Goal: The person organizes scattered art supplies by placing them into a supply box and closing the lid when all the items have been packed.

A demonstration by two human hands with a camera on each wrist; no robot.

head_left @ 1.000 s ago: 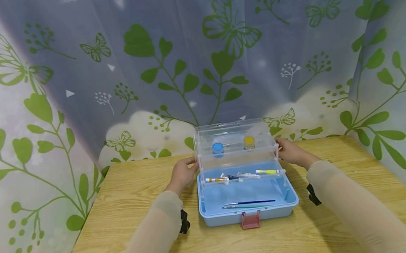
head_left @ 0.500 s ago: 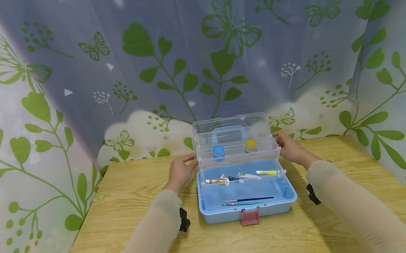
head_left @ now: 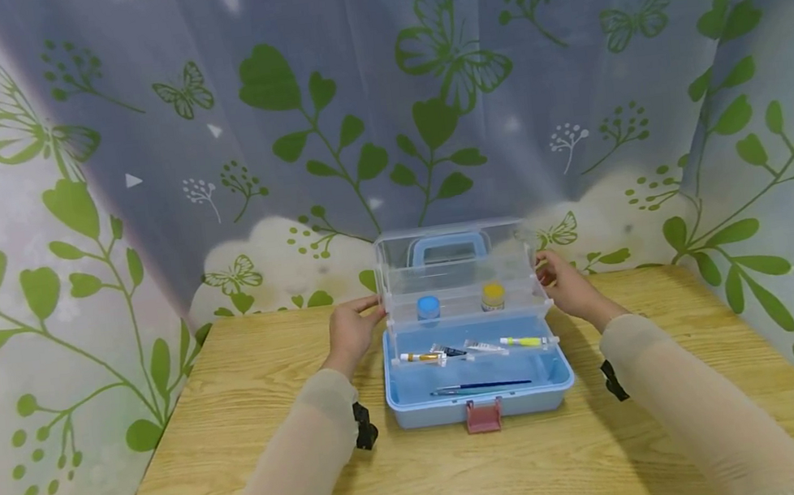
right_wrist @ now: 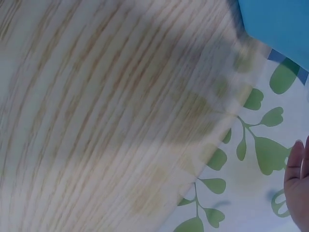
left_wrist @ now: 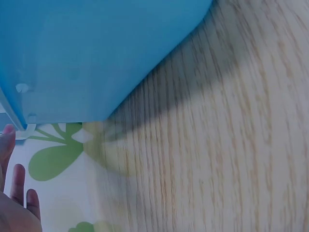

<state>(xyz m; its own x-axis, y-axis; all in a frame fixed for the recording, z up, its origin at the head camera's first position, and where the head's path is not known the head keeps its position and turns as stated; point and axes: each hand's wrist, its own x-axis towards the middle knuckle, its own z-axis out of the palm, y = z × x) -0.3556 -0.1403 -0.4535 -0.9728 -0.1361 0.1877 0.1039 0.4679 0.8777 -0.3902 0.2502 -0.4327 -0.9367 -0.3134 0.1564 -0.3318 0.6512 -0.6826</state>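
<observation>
A light blue toolbox [head_left: 525,404] with a clear lid [head_left: 397,249] stands open on the table, its pink latch [head_left: 484,417] hanging at the front. My left hand [head_left: 352,334] pinches the lid's left side; in the left wrist view its lower fingers stay extended beside the blue wall. At the opposite side my right hand [head_left: 569,283] holds the lid's edge by its fingertips. A blue-capped jar [head_left: 429,306] and a yellow-capped jar [head_left: 493,295] sit in the upper clear tray. Several paint tubes [head_left: 523,341] lie below them, and paintbrushes [head_left: 486,385] rest in the bottom.
The wooden table [head_left: 269,352] reaches back to a curtain [head_left: 382,118] printed with leaves and butterflies. A blue handle [head_left: 449,240] shows through the lid. Both wrists wear black devices [head_left: 364,426].
The lid has swung more upright, its top edge rising and its handle coming into view. The jars' tray has sunk toward the tubes. The toolbox has shifted slightly back; both hands stay at its sides.
</observation>
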